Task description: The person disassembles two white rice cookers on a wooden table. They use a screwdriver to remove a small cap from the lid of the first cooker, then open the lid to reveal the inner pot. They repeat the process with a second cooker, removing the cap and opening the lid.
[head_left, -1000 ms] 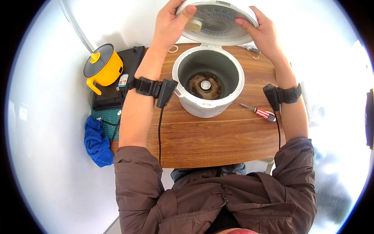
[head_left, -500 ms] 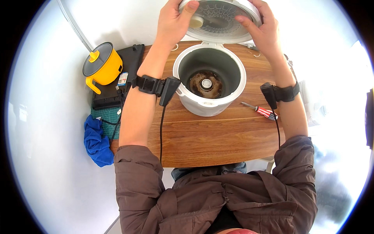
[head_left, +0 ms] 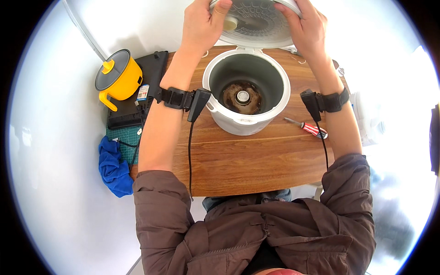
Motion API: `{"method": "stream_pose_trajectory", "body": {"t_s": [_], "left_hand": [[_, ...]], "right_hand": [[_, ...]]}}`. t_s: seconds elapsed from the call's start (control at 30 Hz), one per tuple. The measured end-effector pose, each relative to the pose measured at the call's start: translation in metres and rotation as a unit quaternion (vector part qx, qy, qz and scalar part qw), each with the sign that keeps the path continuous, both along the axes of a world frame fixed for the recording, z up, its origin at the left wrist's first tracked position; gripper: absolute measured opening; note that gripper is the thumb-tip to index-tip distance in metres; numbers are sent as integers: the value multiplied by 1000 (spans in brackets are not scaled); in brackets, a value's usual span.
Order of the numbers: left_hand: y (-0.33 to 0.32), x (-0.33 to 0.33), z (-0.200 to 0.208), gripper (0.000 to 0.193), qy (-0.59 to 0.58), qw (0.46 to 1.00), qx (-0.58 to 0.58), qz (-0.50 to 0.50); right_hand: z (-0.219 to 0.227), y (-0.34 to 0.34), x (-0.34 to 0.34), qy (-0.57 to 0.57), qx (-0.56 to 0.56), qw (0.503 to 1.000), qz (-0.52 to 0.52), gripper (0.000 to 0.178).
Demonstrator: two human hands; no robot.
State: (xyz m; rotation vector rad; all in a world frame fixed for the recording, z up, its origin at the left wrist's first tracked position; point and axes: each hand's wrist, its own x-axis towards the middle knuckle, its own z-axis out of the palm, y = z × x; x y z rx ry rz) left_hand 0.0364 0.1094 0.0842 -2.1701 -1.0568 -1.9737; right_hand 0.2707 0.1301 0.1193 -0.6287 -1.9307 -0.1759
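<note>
A white rice cooker (head_left: 245, 126) stands on the table with its hinged lid (head_left: 261, 25) raised at the back. Its inner pot is out, so the grey chamber shows a brown-stained heating plate (head_left: 233, 98) with a round metal button in the middle. My left hand (head_left: 205, 23) grips the lid's left edge, thumb on the inner side beside a cream-coloured round knob. On the lid's right edge, my right hand (head_left: 306, 30) holds on with its thumb across the rim. The fingers behind the lid are partly hidden, and the lid's top is cut off by the picture's edge.
A screwdriver (head_left: 314, 130) with a striped handle lies right of the cooker. At the left are a yellow pot (head_left: 126, 80) with a grey lid, a black flat device (head_left: 158, 68), a green cutting mat (head_left: 126, 135) and a blue cloth (head_left: 112, 167). Cables hang from both wrist straps.
The lid has tipped slightly further back and up. My right hand has shifted a little up and left along its rim; my left hand has moved slightly left.
</note>
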Motion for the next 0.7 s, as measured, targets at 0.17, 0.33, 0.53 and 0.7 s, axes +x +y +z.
{"method": "stream_pose_trajectory", "body": {"t_s": [0.17,0.33,0.53,0.7], "left_hand": [[9,-4,-3,53,20,999,39,27],[9,0,-2,53,27,997,56,44],[8,1,-2,56,13,996,64,67],[10,5,-2,56,7,993,85,85]], "right_hand": [[-3,7,0,7,-2,1000,-2,24],[-4,9,3,4,-3,1000,10,25],[1,-2,-1,-4,-13,1000,13,25],[-4,5,0,2,-7,1000,15,31]]}}
